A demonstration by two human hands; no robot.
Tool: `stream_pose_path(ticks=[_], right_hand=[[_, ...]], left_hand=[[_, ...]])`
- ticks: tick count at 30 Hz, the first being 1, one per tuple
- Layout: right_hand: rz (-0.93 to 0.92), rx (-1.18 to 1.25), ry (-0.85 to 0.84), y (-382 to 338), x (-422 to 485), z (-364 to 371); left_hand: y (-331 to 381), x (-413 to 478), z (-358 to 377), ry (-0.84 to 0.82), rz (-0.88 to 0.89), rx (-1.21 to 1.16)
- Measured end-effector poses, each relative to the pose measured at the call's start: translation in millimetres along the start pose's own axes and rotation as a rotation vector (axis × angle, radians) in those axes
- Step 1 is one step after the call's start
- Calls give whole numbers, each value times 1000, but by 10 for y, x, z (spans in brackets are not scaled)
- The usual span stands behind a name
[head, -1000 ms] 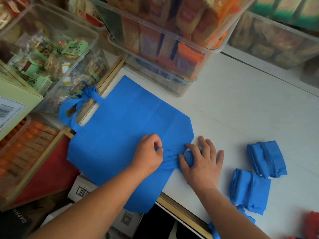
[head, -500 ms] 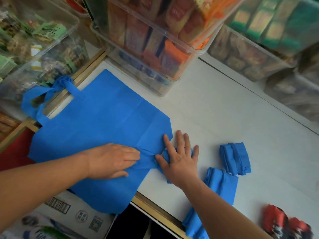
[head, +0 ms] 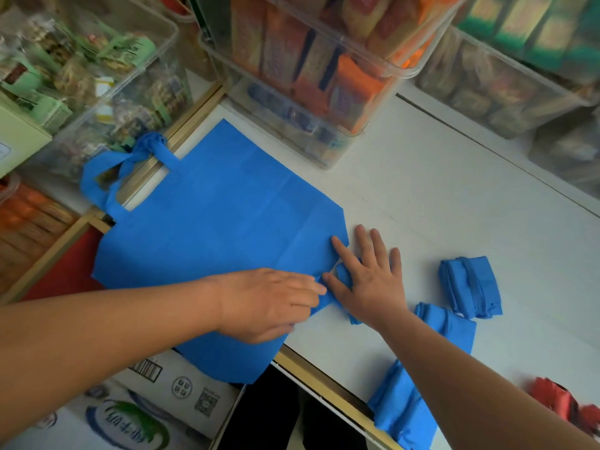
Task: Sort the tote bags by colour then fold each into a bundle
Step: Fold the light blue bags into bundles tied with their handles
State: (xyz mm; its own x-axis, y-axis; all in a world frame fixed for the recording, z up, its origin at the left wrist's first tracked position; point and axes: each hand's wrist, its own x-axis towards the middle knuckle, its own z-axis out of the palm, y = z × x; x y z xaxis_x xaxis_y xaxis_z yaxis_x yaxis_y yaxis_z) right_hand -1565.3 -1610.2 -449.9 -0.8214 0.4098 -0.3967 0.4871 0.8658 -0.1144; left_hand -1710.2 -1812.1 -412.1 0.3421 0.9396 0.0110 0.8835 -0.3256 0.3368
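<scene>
View: the head camera looks down on a white table (head: 454, 196).
Tote bag: a blue tote bag (head: 211, 228) lies spread flat on the table's left end. Its near edge hangs over the front rim and its handles (head: 107, 180) dangle off the left side.
Left hand: the left hand (head: 269, 303) rests palm down on the bag's right part. Its fingers are stretched out and clasp nothing, with the fingertips at a narrow fold of cloth.
Right hand: the right hand (head: 367, 287) lies flat with fingers spread, pressing the bag's folded-in corner onto the table. Its thumb nearly meets the left fingertips.
Bundles: three folded blue bundles (head: 470, 287) sit to the right of the hands, one partly behind the right forearm and one at the front rim.
Red: a red bundle (head: 558, 401) lies at the lower right, blurred.
Back: clear bins (head: 292, 60) of packets stand along the far side.
Below: a cardboard box (head: 181, 384) sits under the table's left end.
</scene>
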Motion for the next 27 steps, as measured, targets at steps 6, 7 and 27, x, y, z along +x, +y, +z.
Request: stream_pose_path(ticks=[6, 7, 27], right_hand=[[-30, 37, 24, 31, -20, 16], [-29, 54, 41, 26, -27, 11], [-54, 15, 231, 23, -6, 219]], left_hand=[[-85, 247, -137, 155, -795, -655], [-95, 273, -83, 241, -909, -734], [250, 423, 345, 515, -1584, -1254]])
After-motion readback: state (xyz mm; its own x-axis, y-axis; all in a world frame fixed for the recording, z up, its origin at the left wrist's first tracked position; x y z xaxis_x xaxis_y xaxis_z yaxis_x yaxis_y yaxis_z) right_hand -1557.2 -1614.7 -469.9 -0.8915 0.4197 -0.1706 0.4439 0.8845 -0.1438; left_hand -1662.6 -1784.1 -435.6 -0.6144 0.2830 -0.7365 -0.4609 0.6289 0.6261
